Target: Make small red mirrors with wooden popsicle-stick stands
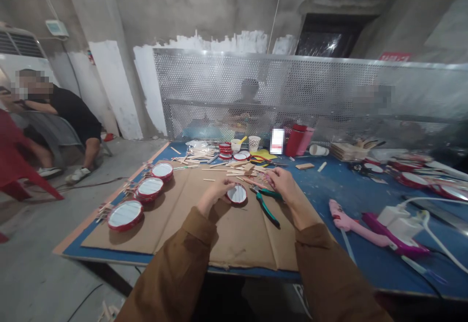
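Observation:
My left hand (216,191) grips the left edge of a small round drum (237,194) with a red rim and a white top, low over the cardboard. Thin dark lines cross that top. My right hand (284,184) is closed at the edge of a heap of thin wooden sticks (243,168); a pinkish bit shows at its fingertips, too small to name. Just below it lie pliers (268,209) with green handles, jaws toward the drum. On the left, three larger red-rimmed drums (125,215) stand in a row, sticks poking out on their left side.
A cardboard sheet (175,214) covers part of the blue table (314,244). To the right are a pink glue gun (356,227) and a purple power strip (395,236) with white plugs. Cups, a red bottle (295,140) and a perforated metal screen (204,88) stand behind. A person sits far left.

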The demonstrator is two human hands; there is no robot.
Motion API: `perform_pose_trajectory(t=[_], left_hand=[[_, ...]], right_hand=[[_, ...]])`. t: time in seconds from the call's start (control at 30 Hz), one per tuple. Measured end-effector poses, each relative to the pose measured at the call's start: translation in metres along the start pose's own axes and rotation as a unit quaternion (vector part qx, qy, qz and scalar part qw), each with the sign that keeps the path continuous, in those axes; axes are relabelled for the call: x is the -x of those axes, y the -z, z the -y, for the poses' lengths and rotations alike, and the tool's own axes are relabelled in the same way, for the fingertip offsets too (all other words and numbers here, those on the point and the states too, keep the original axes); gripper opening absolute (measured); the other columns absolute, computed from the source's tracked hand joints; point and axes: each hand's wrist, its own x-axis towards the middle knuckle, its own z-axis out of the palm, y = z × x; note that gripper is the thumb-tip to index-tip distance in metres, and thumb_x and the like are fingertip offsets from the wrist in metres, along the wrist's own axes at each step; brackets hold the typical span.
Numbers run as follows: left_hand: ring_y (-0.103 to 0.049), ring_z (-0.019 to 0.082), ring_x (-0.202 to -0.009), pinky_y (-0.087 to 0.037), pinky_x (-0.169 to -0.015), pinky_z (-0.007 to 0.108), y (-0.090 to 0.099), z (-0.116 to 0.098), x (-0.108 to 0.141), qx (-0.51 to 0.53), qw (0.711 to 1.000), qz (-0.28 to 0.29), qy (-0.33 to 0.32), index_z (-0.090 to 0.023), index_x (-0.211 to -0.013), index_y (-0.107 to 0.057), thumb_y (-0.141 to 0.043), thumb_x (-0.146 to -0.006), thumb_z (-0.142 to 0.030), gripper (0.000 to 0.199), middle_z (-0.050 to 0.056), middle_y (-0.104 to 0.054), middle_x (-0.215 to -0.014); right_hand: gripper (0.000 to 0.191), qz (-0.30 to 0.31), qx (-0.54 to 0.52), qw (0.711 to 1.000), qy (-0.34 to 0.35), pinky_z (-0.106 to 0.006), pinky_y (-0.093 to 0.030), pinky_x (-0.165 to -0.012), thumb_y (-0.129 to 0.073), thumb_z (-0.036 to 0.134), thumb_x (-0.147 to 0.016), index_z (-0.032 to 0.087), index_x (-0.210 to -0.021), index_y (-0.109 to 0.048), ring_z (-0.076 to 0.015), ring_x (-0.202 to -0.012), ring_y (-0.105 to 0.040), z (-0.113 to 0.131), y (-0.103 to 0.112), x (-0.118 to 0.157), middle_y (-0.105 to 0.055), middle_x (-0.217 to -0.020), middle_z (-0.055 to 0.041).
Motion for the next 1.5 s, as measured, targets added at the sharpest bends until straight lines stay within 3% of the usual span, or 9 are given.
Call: perform_pose_trajectory(t=[0.1, 0.27, 0.43, 0.63, 0.9, 1.03, 1.17, 1.33, 1.5], left_hand=[[-0.054, 0.012, -0.047, -0.043, -0.037, 0.018, 0.0, 0.0, -0.001, -0.018, 1.0, 0.007, 0.005, -0.011, -0.077, -0.068, -0.071, -0.072, -0.029, 0.018, 0.002, -0.061, -0.057], [-0.052, 0.012, -0.043, -0.04, -0.033, 0.018, -0.002, -0.001, 0.0, -0.048, 0.999, -0.018, -0.014, -0.013, -0.071, -0.07, -0.073, -0.067, -0.026, 0.014, 0.002, -0.061, -0.055], [-0.052, 0.012, -0.043, -0.04, -0.033, 0.018, -0.003, -0.003, 0.002, -0.059, 0.998, -0.013, -0.016, -0.013, -0.073, -0.072, -0.07, -0.067, -0.023, 0.012, 0.002, -0.063, -0.054], [-0.046, 0.011, -0.034, -0.033, -0.03, 0.019, 0.001, 0.0, -0.002, -0.125, 0.99, -0.062, -0.03, -0.013, -0.063, -0.065, -0.067, -0.069, -0.024, 0.012, -0.001, -0.054, -0.047], [-0.045, 0.013, -0.044, -0.031, -0.043, 0.02, 0.017, 0.011, -0.012, -0.132, 0.957, -0.238, -0.1, -0.019, -0.058, -0.054, -0.061, -0.074, -0.024, 0.018, -0.001, -0.046, -0.046], [-0.047, 0.015, -0.059, -0.031, -0.055, 0.022, 0.028, 0.003, -0.011, -0.125, 0.928, -0.318, -0.152, -0.02, -0.059, -0.051, -0.059, -0.076, -0.019, 0.018, 0.0, -0.049, -0.057], [-0.048, 0.017, -0.062, -0.03, -0.059, 0.025, 0.035, -0.007, -0.004, -0.159, 0.899, -0.382, -0.144, -0.021, -0.061, -0.049, -0.053, -0.084, -0.028, 0.024, 0.002, -0.049, -0.061], [-0.04, 0.015, -0.053, -0.025, -0.055, 0.026, 0.04, -0.004, -0.001, -0.172, 0.883, -0.415, -0.135, -0.021, -0.052, -0.04, -0.043, -0.087, -0.035, 0.038, -0.001, -0.039, -0.052], [-0.039, 0.013, -0.057, -0.025, -0.055, 0.023, 0.039, 0.005, -0.007, -0.175, 0.886, -0.405, -0.143, -0.02, -0.057, -0.042, -0.05, -0.079, -0.025, 0.024, -0.003, -0.039, -0.055]], right_hand=[[0.033, 0.018, 0.036, 0.999, 0.03, -0.025, -0.041, -0.063, -0.047, 0.041, -0.079, 0.016, -0.077, -0.068, -0.0168, -0.066, -0.058, 0.007, 0.006, 0.002, -0.068, -0.071, -0.0066], [0.031, 0.007, 0.064, 0.998, 0.01, -0.025, -0.037, -0.061, -0.046, 0.037, -0.08, 0.016, -0.076, -0.069, -0.0174, -0.067, -0.058, 0.009, 0.013, 0.003, -0.069, -0.071, -0.0069], [0.028, 0.102, 0.12, 0.986, 0.049, -0.022, -0.034, -0.061, -0.047, 0.031, -0.082, 0.016, -0.08, -0.07, -0.0151, -0.071, -0.057, 0.021, 0.021, 0.009, -0.07, -0.079, -0.0056], [0.03, 0.184, 0.223, 0.951, 0.113, -0.023, -0.029, -0.06, -0.048, 0.029, -0.087, 0.016, -0.069, -0.07, -0.0143, -0.069, -0.055, 0.046, 0.032, 0.02, -0.07, -0.079, -0.0072], [0.032, 0.158, 0.246, 0.95, 0.114, -0.025, -0.027, -0.058, -0.048, 0.029, -0.088, 0.016, -0.067, -0.069, -0.0142, -0.065, -0.052, 0.051, 0.033, 0.023, -0.069, -0.075, -0.0077], [0.031, 0.145, 0.229, 0.957, 0.1, -0.024, -0.028, -0.058, -0.046, 0.027, -0.087, 0.015, -0.073, -0.071, -0.0144, -0.067, -0.054, 0.042, 0.028, 0.018, -0.07, -0.08, -0.0087], [0.033, 0.115, 0.202, 0.97, 0.073, -0.023, -0.029, -0.058, -0.045, 0.034, -0.088, 0.014, -0.082, -0.071, -0.0151, -0.069, -0.056, 0.032, 0.023, 0.012, -0.07, -0.085, -0.0098], [0.036, 0.057, 0.171, 0.984, -0.005, -0.024, -0.029, -0.056, -0.045, 0.038, -0.086, 0.015, -0.081, -0.072, -0.0152, -0.066, -0.055, 0.02, 0.016, 0.008, -0.07, -0.081, -0.0091], [0.037, -0.003, 0.183, 0.981, -0.061, -0.026, -0.026, -0.052, -0.046, 0.037, -0.084, 0.013, -0.073, -0.073, -0.0154, -0.06, -0.051, 0.014, 0.015, 0.004, -0.069, -0.073, -0.0118]])
